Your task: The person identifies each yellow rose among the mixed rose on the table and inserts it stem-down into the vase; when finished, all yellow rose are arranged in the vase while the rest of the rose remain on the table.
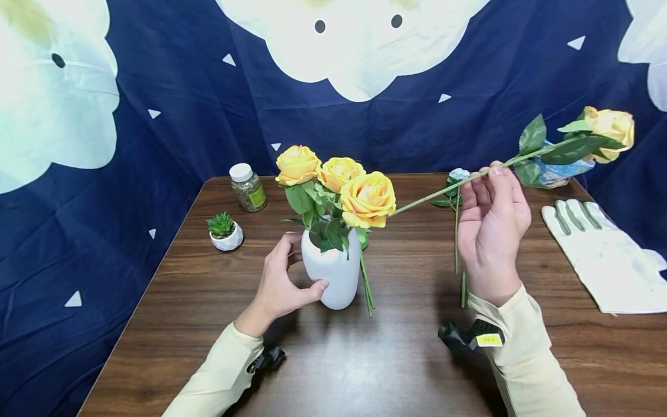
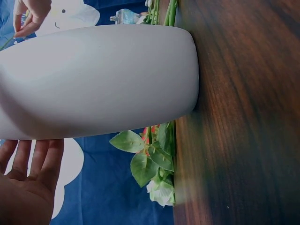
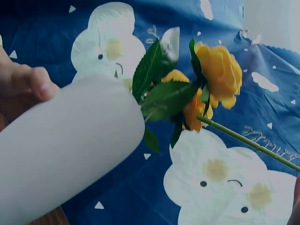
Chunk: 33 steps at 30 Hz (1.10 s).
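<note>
A white vase [image 1: 333, 278] stands on the wooden table with several yellow roses [image 1: 368, 200] in it. My left hand [image 1: 278, 289] holds the vase at its left side, thumb on the front and fingers behind. Off to the right, my right hand [image 1: 492, 231] pinches the stem of another yellow rose [image 1: 609, 132] between thumb and fingers. This rose is held above the table, its bloom pointing up and right. Its cut stem end [image 3: 201, 119] appears close to the vase's blooms in the right wrist view. The vase's lower stems are hidden inside it.
Left of the vase are a potted succulent [image 1: 226, 236] and a white-lidded jar [image 1: 248, 188]. Green stems [image 1: 367, 284] and a white rose [image 2: 161, 193] lie behind the vase. At right are a pale blue flower [image 1: 458, 174], a blue item [image 1: 565, 171] and a glove [image 1: 604, 260].
</note>
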### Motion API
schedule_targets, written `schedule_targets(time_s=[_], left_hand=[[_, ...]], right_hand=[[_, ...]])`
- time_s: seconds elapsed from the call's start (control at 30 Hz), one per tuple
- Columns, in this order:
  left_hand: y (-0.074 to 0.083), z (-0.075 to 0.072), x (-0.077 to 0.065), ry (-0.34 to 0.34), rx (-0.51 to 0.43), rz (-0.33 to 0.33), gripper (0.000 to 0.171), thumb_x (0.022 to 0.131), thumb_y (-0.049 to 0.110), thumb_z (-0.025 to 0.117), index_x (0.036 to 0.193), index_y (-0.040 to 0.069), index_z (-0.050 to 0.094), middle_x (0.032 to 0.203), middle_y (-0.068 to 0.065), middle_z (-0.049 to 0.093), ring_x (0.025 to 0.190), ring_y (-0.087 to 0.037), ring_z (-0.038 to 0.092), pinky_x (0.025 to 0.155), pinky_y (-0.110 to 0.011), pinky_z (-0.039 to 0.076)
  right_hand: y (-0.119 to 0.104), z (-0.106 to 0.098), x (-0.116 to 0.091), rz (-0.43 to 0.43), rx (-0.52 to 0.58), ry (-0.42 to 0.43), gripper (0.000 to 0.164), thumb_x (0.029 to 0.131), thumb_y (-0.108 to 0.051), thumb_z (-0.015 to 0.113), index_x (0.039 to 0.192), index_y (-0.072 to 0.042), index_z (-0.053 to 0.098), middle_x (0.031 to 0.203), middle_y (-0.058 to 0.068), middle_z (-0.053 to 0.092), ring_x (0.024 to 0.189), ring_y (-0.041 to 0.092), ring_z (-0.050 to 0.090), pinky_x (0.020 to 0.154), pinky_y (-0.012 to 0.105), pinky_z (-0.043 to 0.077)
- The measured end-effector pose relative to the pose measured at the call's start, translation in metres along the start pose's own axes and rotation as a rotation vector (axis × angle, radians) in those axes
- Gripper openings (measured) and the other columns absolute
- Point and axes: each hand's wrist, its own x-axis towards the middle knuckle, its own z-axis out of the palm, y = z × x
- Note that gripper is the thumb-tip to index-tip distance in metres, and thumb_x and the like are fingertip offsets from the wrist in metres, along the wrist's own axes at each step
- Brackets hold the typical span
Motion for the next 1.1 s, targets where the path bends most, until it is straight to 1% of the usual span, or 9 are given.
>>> schedule_targets(time_s=[0.2,0.4,0.53,0.6,0.67,0.8,0.9,0.93,1.1], left_hand=[[0.001,0.000,0.000,-0.002,-0.001,-0.009,0.069,0.065,0.015,0.084,0.126,-0.004,0.058,0.116,-0.015,0.066,0.097,-0.013,0.068,0.084,-0.022,0.059],[0.002,0.000,0.000,-0.003,0.002,-0.015,0.069,0.066,0.015,0.084,0.126,-0.004,0.058,0.116,-0.015,0.066,0.097,-0.012,0.068,0.084,-0.022,0.059],[0.002,0.000,0.000,-0.001,0.002,-0.016,0.068,0.066,0.014,0.084,0.126,-0.005,0.058,0.115,-0.015,0.066,0.097,-0.012,0.068,0.085,-0.022,0.059],[0.002,0.000,0.000,0.000,0.001,-0.017,0.068,0.065,0.014,0.084,0.126,-0.005,0.058,0.115,-0.015,0.066,0.097,-0.012,0.068,0.085,-0.022,0.059],[0.002,0.000,0.000,0.000,0.001,-0.018,0.068,0.065,0.014,0.084,0.126,-0.005,0.058,0.115,-0.015,0.066,0.097,-0.012,0.068,0.085,-0.022,0.059],[0.002,0.000,0.000,0.001,0.004,-0.019,0.068,0.065,0.014,0.084,0.125,-0.004,0.058,0.115,-0.015,0.066,0.097,-0.013,0.068,0.085,-0.022,0.059],[0.001,0.000,0.000,0.001,0.001,-0.019,0.068,0.065,0.014,0.084,0.126,-0.004,0.058,0.116,-0.015,0.066,0.097,-0.013,0.068,0.085,-0.022,0.059],[0.001,0.000,0.000,0.001,0.000,-0.018,0.068,0.065,0.014,0.084,0.126,-0.004,0.058,0.116,-0.015,0.066,0.097,-0.013,0.068,0.085,-0.022,0.059],[0.002,0.000,0.001,0.002,-0.004,-0.017,0.068,0.065,0.014,0.084,0.126,-0.005,0.058,0.116,-0.016,0.066,0.097,-0.013,0.068,0.085,-0.022,0.059]], right_hand=[[-0.005,0.004,-0.012,0.005,0.043,-0.014,0.012,0.099,0.010,0.054,0.093,0.009,0.065,0.074,0.014,0.066,0.060,0.019,0.066,0.056,0.026,0.060],[-0.008,0.007,-0.024,-0.031,-0.039,-0.056,0.015,0.100,0.006,0.053,0.092,0.005,0.066,0.075,0.010,0.066,0.062,0.015,0.064,0.058,0.021,0.058],[-0.009,0.007,-0.029,0.016,0.019,-0.055,0.013,0.100,0.007,0.052,0.095,0.007,0.064,0.076,0.012,0.065,0.062,0.017,0.064,0.056,0.023,0.058],[-0.010,0.006,-0.030,0.019,-0.001,-0.062,0.014,0.101,0.006,0.051,0.095,0.007,0.065,0.076,0.012,0.066,0.062,0.017,0.064,0.056,0.022,0.058],[-0.009,0.006,-0.031,0.028,0.024,-0.065,0.014,0.101,0.007,0.051,0.095,0.008,0.064,0.076,0.013,0.066,0.061,0.018,0.064,0.055,0.023,0.058],[-0.008,0.007,-0.036,0.005,-0.010,-0.087,0.015,0.100,0.007,0.050,0.094,0.007,0.064,0.077,0.012,0.066,0.062,0.016,0.065,0.056,0.022,0.058],[-0.005,0.008,-0.041,-0.041,-0.073,-0.108,0.016,0.100,0.007,0.050,0.095,0.006,0.065,0.078,0.010,0.065,0.064,0.014,0.066,0.058,0.021,0.058],[-0.003,0.008,-0.042,-0.051,-0.055,-0.119,0.014,0.100,0.009,0.051,0.095,0.007,0.064,0.079,0.011,0.065,0.064,0.015,0.067,0.058,0.022,0.059],[0.006,0.004,-0.050,-0.181,-0.043,-0.220,0.009,0.095,0.014,0.056,0.095,0.014,0.065,0.092,0.017,0.062,0.067,0.019,0.068,0.059,0.027,0.061]])
